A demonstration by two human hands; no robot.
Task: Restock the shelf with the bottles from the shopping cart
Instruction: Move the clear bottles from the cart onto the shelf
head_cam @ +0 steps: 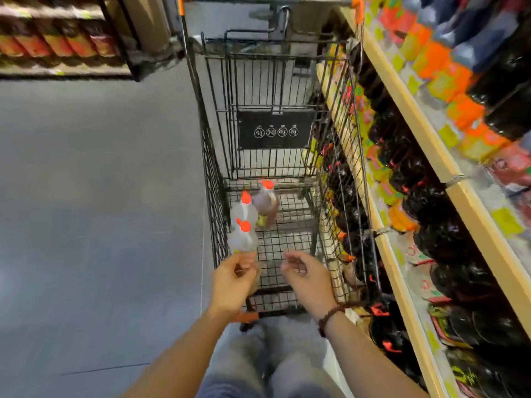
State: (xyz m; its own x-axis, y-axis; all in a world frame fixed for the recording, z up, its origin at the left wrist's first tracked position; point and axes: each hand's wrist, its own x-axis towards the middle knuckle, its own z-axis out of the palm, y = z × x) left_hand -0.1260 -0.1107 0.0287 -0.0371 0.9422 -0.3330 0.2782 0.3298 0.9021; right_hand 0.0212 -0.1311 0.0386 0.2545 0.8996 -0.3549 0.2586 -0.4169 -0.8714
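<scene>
Left hand (234, 282) pinches the base of a clear plastic orange-capped bottle (242, 239) inside the black wire shopping cart (212, 182); right hand (309, 278) hangs loose, empty (so thin a grip could slip on lifting).

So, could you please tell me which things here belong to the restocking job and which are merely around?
Job: shopping cart, near clear bottle, far clear bottle, brown bottle, shelf, left hand, right hand.
Around: far-aisle shelving, cart's black sign, bead bracelet.
</scene>
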